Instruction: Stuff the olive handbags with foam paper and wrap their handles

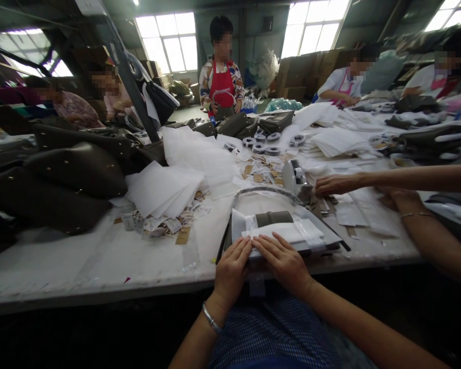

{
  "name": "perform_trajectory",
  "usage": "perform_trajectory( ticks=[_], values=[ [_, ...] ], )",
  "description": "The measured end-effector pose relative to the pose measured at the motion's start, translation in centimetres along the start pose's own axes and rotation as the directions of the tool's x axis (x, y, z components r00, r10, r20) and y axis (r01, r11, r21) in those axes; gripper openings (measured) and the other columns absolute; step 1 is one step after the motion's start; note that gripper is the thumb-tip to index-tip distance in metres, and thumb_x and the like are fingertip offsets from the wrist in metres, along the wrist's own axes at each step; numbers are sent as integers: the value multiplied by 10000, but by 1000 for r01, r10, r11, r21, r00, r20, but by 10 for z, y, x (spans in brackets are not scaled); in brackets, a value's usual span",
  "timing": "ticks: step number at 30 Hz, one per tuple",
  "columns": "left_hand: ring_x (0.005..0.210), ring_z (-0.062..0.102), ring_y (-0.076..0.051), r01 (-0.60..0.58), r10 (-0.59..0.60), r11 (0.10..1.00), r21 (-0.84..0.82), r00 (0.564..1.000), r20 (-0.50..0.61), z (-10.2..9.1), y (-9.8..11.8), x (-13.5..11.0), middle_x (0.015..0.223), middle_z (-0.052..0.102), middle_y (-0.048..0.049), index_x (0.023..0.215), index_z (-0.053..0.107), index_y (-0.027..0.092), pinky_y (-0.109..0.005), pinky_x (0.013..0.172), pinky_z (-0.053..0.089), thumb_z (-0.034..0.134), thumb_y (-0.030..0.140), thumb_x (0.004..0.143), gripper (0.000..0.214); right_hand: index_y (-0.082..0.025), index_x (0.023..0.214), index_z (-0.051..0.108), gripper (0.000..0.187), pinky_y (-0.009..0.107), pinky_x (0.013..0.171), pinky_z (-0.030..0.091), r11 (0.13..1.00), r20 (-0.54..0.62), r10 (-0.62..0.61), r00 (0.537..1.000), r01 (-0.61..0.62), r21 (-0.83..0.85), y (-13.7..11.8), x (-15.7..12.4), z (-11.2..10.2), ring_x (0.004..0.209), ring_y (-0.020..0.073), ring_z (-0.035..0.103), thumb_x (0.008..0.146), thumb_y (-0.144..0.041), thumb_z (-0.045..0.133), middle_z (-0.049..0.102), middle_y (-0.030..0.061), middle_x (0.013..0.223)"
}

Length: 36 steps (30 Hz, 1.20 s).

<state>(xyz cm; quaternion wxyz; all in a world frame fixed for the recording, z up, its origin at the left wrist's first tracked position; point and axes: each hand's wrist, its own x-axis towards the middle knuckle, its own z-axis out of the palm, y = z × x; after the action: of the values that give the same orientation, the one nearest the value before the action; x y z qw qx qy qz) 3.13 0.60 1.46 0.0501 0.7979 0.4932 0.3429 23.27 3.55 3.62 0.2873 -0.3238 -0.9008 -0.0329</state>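
Note:
A dark olive handbag (pixel 274 219) lies at the table's front edge, partly covered by white wrapping sheet (pixel 301 233) with clear tape at its sides. Behind it arches its handle (pixel 267 190), which looks covered in plastic. My left hand (pixel 233 262) rests on the near left part of the wrapping, fingers stretched out. Beside it, my right hand (pixel 283 261) lies with extended fingers on the same white sheet, its fingertips close to the left ones. Neither hand grips anything visible. The bag's near edge is partly hidden under both hands.
A tape dispenser (pixel 295 178) stands behind the bag. A co-worker's hand (pixel 336 184) reaches in from the right. White sheets (pixel 165 187) lie on tags at left, near piled dark bags (pixel 77 174). Tape rolls (pixel 272 149) sit farther back. Several people work around the table.

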Motion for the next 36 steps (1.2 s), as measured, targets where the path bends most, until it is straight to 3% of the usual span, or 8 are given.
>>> perform_trajectory(
  ticks=[6,11,16,19,22,28,32,36],
  values=[
    [1442,349,-259,7,0,998,-56,993,119,-15,8,5,1519,453,-63,1473,409,168,-441,1175,394,660,160,805,714,-187,1537,314,585,491,1190,316,994,10,48,999,-47,-97,-4,-12,15,1364,241,469,982,-97,475,515,95,1467],
    [1345,495,-236,-54,58,996,75,997,-51,2,0,1,1414,574,-55,1418,487,205,-418,1086,503,565,103,916,519,-156,1474,431,535,474,1137,397,999,72,54,996,-53,-12,-5,-4,-4,1321,250,516,950,-160,540,553,119,1430],
    [1328,516,-238,-114,129,984,134,986,-109,11,-5,-1,1407,578,-53,1421,489,218,-416,1064,526,555,133,947,485,-198,1320,593,366,413,1131,381,989,225,98,969,-119,83,27,43,-33,1215,216,596,978,-321,549,664,93,1288],
    [1327,517,-235,-118,136,982,147,984,-117,11,-4,-1,1411,575,-48,1435,473,229,-414,1065,527,524,98,953,502,-173,1273,633,330,431,1130,336,974,379,225,897,-210,-82,57,81,-26,1264,251,555,992,-307,523,664,134,1273],
    [1331,512,-236,-108,128,981,163,985,-119,12,-4,-2,1419,567,-48,1442,466,226,-413,1065,528,520,103,957,503,-166,1051,743,305,366,960,456,967,547,255,797,-219,-132,78,111,-7,1065,270,671,977,-378,536,746,140,1057],
    [1312,532,-221,-130,165,972,194,970,-179,19,-8,-4,1389,595,-35,1431,484,221,-385,1038,547,506,69,951,503,-134,882,784,403,318,822,485,964,663,262,701,-215,-154,73,133,16,915,276,722,995,-343,459,763,173,942],
    [1303,541,-233,-133,172,970,205,967,-186,21,-9,-4,1384,599,-39,1431,485,219,-393,1021,557,504,74,954,499,-99,1136,719,332,426,1029,397,959,624,284,728,-223,-176,53,130,22,947,283,720,976,-203,447,759,189,928],
    [1303,540,-238,-137,176,969,206,967,-184,22,-10,-5,1384,599,-35,1430,488,224,-399,1027,550,488,62,958,499,-71,1452,449,572,463,1131,308,959,557,282,781,-239,-151,37,121,24,1003,258,708,882,-68,485,754,181,980]
  ],
)
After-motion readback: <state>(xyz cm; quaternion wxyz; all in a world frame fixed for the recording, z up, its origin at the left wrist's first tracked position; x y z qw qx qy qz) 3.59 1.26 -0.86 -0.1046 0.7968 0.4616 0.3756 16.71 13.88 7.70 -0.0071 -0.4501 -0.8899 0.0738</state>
